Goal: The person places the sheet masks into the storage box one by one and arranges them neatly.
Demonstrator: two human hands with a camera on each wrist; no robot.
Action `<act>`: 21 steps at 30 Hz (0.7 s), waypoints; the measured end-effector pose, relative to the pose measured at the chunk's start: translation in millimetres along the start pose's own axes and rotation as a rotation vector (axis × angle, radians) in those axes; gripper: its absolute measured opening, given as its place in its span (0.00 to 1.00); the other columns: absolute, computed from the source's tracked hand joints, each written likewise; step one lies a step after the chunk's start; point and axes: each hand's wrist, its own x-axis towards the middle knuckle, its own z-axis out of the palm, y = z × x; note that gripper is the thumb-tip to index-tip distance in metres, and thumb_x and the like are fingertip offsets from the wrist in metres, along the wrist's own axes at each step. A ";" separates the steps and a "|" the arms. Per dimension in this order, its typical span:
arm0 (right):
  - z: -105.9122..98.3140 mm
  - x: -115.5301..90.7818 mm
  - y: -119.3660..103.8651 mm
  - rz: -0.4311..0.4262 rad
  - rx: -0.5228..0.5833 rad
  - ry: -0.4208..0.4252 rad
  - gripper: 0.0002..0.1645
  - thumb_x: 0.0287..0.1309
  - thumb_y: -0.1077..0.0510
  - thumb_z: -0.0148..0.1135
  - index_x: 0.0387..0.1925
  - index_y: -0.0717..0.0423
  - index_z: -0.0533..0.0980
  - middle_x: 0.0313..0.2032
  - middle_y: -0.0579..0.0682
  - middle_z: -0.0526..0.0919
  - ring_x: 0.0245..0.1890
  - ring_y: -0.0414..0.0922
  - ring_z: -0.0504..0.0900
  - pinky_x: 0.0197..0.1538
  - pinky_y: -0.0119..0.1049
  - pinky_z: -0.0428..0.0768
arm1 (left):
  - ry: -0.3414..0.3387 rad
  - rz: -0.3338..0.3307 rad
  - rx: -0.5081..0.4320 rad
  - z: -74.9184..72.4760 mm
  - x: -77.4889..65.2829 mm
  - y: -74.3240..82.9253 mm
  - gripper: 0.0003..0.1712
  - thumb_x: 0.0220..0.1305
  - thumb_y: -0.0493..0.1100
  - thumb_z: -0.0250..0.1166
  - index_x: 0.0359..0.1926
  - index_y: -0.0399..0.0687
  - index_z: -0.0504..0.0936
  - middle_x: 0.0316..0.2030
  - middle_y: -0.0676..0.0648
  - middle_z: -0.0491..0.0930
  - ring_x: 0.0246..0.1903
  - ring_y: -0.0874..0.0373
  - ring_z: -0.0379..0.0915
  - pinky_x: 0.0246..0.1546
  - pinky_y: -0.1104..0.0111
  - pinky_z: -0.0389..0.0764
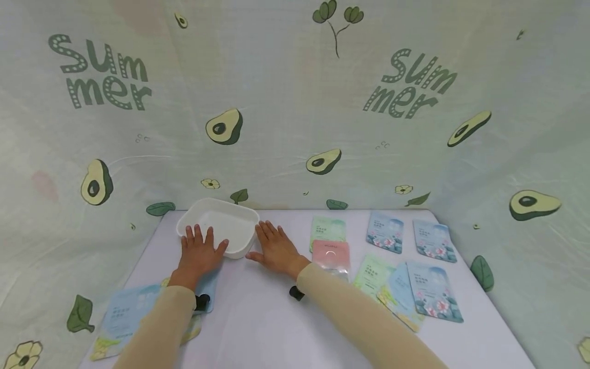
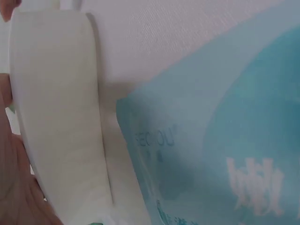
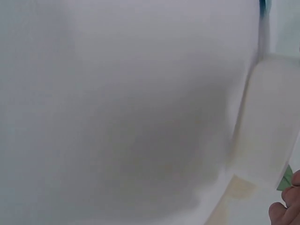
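A shallow white plastic basin (image 1: pixel 228 225) with rounded corners stands at the back left of the table. My left hand (image 1: pixel 199 259) spreads its straight fingers over the basin's near left rim. At the basin's right end, my right hand (image 1: pixel 277 251) lies with its fingers extended beside the wall; whether it touches is unclear. The basin's side wall (image 2: pixel 58 108) fills the left of the left wrist view, with a blue sachet (image 2: pixel 201 126) close by. In the right wrist view, the basin wall (image 3: pixel 267 126) is blurred and fingertips (image 3: pixel 286 206) show below it.
Blue-and-yellow sachets (image 1: pixel 126 312) lie at the left under my forearm. To the right are green sachets (image 1: pixel 328 229), a pink sachet (image 1: pixel 331 253), and several blue flower-printed sachets (image 1: pixel 435 289), some overlapping. A patterned cloth (image 1: pixel 276 92) hangs behind the white table (image 1: pixel 258 323).
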 end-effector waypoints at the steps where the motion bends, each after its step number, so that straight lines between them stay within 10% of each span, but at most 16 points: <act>1: -1.5 0.2 0.8 0.001 -0.001 0.005 0.56 0.75 0.24 0.44 0.84 0.58 0.49 0.84 0.55 0.52 0.85 0.52 0.49 0.84 0.53 0.55 | -0.004 0.014 0.004 -0.4 -0.6 1.6 0.50 0.81 0.65 0.43 0.81 0.26 0.49 0.78 0.17 0.31 0.78 0.20 0.18 0.77 0.30 0.29; 21: -17.1 -39.0 52.2 0.115 0.204 -0.052 0.56 0.76 0.26 0.47 0.83 0.63 0.52 0.83 0.61 0.54 0.84 0.56 0.53 0.83 0.52 0.57 | -0.044 0.362 0.092 22.7 -24.2 56.4 0.48 0.80 0.67 0.48 0.83 0.37 0.53 0.83 0.29 0.41 0.83 0.33 0.26 0.82 0.39 0.39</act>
